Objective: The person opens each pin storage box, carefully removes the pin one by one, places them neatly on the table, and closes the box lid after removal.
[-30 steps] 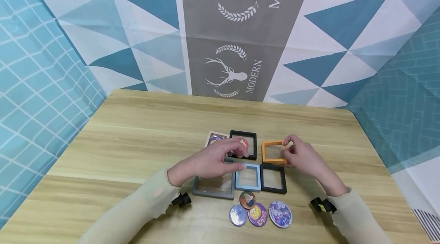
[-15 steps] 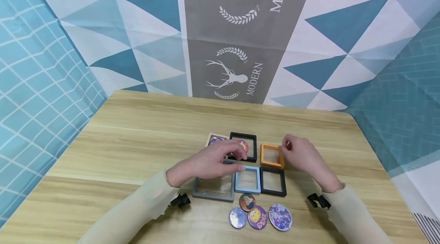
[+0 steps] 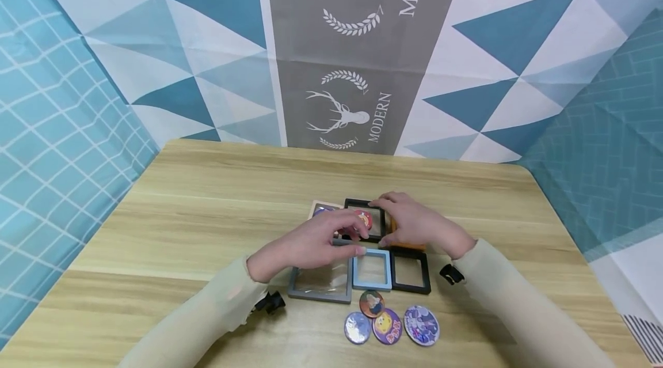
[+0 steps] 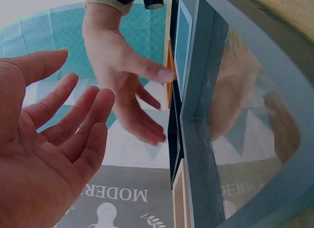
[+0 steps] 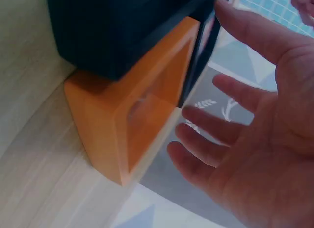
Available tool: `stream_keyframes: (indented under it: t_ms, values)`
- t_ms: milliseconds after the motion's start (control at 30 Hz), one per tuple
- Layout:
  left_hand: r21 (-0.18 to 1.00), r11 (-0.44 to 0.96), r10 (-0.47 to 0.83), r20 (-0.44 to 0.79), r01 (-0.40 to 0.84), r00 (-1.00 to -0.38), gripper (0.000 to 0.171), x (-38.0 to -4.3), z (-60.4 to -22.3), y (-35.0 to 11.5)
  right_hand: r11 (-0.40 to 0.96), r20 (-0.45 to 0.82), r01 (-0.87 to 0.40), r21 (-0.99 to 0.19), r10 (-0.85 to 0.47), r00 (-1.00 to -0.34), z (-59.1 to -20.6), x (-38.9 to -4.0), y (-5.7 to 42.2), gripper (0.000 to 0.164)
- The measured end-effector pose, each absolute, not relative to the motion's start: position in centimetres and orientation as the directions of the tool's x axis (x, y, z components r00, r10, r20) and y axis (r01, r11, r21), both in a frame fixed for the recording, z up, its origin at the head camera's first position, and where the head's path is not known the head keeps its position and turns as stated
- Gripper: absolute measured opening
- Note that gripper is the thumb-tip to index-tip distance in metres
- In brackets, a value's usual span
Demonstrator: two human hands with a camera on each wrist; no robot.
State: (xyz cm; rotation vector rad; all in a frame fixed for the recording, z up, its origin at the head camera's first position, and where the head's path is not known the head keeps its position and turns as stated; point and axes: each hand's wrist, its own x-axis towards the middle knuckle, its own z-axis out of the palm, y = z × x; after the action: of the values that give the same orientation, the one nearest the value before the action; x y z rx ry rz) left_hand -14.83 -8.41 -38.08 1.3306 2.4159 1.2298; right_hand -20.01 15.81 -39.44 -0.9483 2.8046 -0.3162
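My left hand (image 3: 316, 240) hovers over the grey frame (image 3: 322, 300), fingers loosely bent and holding nothing. My right hand (image 3: 416, 223) reaches across the orange frame (image 5: 105, 130), its fingers spread and bare near the rear black frame (image 3: 384, 224). Whether its fingertips touch that black frame I cannot tell. A red round badge (image 3: 365, 219) lies within the rear black frame, partly behind my left fingers. Beside it, a pale pink frame (image 3: 313, 208) with a purple badge is half hidden. A light blue frame (image 3: 373, 286) and a second black frame (image 3: 411, 288) lie in front.
Several round badges lie nearer me: an orange-brown one (image 3: 372, 303), a pale blue one (image 3: 357, 327), a purple one (image 3: 387, 326) and a larger purple-white one (image 3: 422, 325). The wooden table (image 3: 233, 184) meets a patterned backdrop behind.
My right hand let go of the orange frame, which had shifted slightly left and towards me, then moved left towards the rear black frame with its fingers spreading. The left hand stayed almost still.
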Motion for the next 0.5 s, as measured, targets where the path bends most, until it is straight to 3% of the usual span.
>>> stream_keyframes:
  t_ms: [233,500]
  values:
    - [0.701,0.259,0.754,0.283,0.665,-0.592,0.023,-14.90,-38.09,-8.37,0.770,-0.127,-0.593,-0.235,-0.629,-0.767,-40.14,-20.22,15.27,0.074]
    - [0.716,0.266,0.735,0.283,0.645,-0.617,0.022,-15.03,-37.83,-8.70,0.805,-0.036,-0.537,-0.255,-0.562,-0.826,-40.12,-20.22,15.48,0.078]
